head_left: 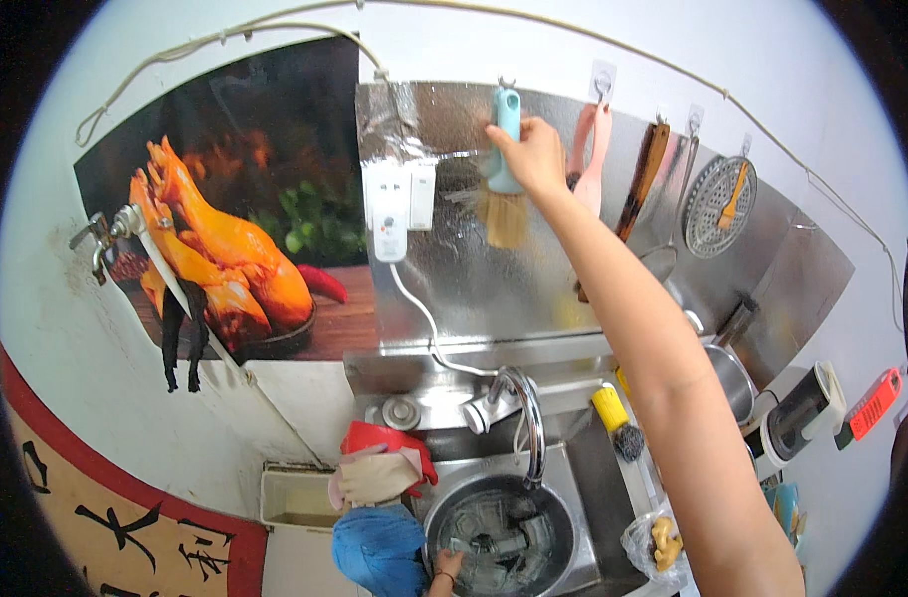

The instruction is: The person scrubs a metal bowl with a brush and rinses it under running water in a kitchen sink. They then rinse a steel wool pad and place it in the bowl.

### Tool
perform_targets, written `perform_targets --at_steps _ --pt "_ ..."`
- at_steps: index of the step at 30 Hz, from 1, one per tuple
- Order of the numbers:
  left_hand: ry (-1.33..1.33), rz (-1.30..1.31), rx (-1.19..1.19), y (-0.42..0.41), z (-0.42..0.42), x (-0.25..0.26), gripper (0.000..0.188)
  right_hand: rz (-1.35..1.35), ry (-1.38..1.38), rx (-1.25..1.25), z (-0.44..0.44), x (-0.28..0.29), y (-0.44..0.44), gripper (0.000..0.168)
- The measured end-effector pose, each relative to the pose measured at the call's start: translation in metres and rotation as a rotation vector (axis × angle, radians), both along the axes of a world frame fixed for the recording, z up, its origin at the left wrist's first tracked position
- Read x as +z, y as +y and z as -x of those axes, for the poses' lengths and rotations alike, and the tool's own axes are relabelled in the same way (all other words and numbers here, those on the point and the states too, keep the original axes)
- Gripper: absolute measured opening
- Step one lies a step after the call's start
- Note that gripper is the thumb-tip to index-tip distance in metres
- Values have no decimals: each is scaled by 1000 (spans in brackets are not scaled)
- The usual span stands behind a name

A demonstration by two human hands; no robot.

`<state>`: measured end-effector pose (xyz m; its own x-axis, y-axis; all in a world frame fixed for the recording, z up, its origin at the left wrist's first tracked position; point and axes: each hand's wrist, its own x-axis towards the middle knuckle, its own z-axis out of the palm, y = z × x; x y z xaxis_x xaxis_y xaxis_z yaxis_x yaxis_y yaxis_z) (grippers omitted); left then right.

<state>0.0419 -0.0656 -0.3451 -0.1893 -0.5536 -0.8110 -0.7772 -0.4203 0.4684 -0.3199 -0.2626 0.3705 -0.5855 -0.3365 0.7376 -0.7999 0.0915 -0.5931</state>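
My right hand [536, 153] grips the light-blue handle of a brush [507, 172] with pale bristles pointing down, up against the metal-covered wall just below a small hook. Whether the brush hangs on the hook I cannot tell. Low in the view, my left hand [448, 563] is at the left rim of a round metal basin [573, 522], which holds water and several clear glass-like pieces. What its fingers touch is unclear. The curved chrome faucet [532, 425] rises over the basin in the steel sink [599, 477].
Rubber gloves [383, 474] and a blue cloth [379, 548] lie left of the basin. A plugged-in adapter [389, 224] hangs on the wall. Pink-handled tools [594, 164], a wooden-handled tool [642, 179] and a strainer [720, 209] hang rightward. Ginger [665, 545] sits in plastic beside the sink.
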Motion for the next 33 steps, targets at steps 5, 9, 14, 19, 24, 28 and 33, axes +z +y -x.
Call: perform_targets --at_steps 5,9,14,19,24,28,33 --pt "59 -91 -5 14 14 62 57 -51 30 3 18 -6 4 48" --pt "128 -88 -159 19 24 99 63 -101 187 -76 36 -10 15 43" --pt "150 148 -189 47 41 128 74 192 -234 74 14 -22 95 22" --pt "-47 497 -662 33 6 128 77 290 14 121 -13 -199 221 18" --pt "-140 438 -977 15 38 134 74 -628 -733 36 -117 -448 348 3" --pt "18 579 -625 4 31 76 54 -1030 -513 444 -192 -550 335 50" --pt "-322 587 -1354 -2 52 108 40 -1274 73 321 -183 -583 333 50"
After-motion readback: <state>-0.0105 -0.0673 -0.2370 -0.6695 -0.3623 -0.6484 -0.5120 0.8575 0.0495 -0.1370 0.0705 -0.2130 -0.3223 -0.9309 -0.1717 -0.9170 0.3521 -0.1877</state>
